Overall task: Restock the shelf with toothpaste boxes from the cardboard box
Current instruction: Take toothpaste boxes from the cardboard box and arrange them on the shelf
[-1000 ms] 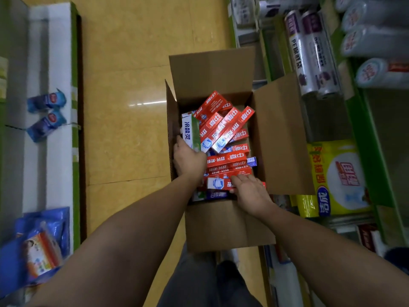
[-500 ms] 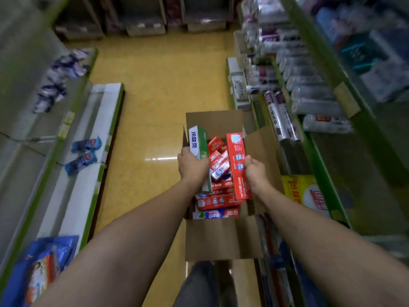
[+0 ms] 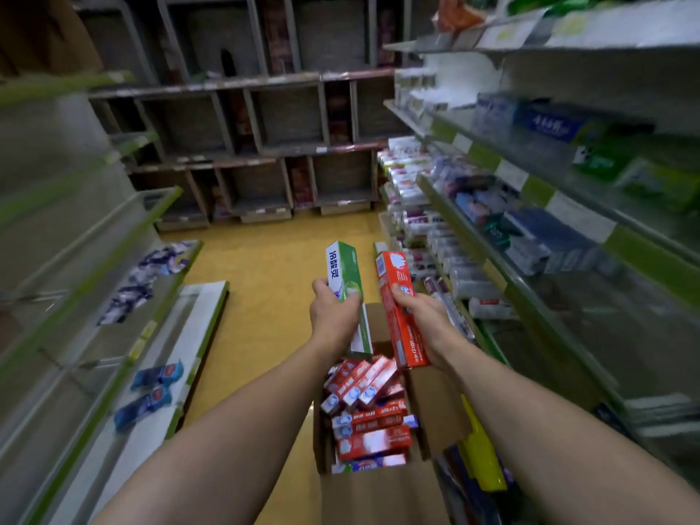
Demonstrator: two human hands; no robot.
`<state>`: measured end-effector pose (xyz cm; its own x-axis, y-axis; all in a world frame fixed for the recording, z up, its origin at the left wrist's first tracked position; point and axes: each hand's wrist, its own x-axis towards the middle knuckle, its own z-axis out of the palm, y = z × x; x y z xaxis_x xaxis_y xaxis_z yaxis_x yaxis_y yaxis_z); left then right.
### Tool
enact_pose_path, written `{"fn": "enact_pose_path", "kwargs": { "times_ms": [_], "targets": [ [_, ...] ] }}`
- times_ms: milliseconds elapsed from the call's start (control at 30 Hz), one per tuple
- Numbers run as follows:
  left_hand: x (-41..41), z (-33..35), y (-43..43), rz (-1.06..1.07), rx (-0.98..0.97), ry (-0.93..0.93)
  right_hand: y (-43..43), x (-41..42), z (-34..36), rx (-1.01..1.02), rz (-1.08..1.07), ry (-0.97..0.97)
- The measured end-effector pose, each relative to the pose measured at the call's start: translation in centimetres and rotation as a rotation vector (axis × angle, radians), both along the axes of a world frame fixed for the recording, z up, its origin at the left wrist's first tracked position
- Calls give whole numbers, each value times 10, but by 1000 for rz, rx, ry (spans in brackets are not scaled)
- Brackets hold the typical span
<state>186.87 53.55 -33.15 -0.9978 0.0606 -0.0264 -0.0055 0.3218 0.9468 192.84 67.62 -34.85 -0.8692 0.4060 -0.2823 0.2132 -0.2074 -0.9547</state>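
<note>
Above the open cardboard box, the left hand grips a green-and-white toothpaste box round its lower half. The right hand clasps a red toothpaste box at mid-length, thumb across its face. Both boxes stand nearly upright, side by side and apart, probably so that each can go onto a shelf on its own. Beneath them the cardboard box sits on the yellow floor, at the foot of the right-hand shelf, with many red toothpaste boxes lying loosely stacked inside. The shelf's green-edged tiers carry blurred packs. I cannot tell which tier the two boxes are meant for.
</note>
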Motion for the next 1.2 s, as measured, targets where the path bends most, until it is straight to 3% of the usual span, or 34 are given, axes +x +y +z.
{"fn": "enact_pose_path", "kwargs": {
  "times_ms": [367, 633, 900, 1200],
  "targets": [
    [34, 84, 4, -339, 205, 126, -15, 69, 90, 121, -310, 143],
    [86, 117, 1, -604, 223, 54, -60, 157, 115, 183, -641, 139],
    [177, 116, 0, -886, 257, -17, -88, 280, 119, 256, -907, 82],
    [341, 143, -22, -1113, 335, 6, -136, 441, 142, 309, -1103, 107]
  ]
}}
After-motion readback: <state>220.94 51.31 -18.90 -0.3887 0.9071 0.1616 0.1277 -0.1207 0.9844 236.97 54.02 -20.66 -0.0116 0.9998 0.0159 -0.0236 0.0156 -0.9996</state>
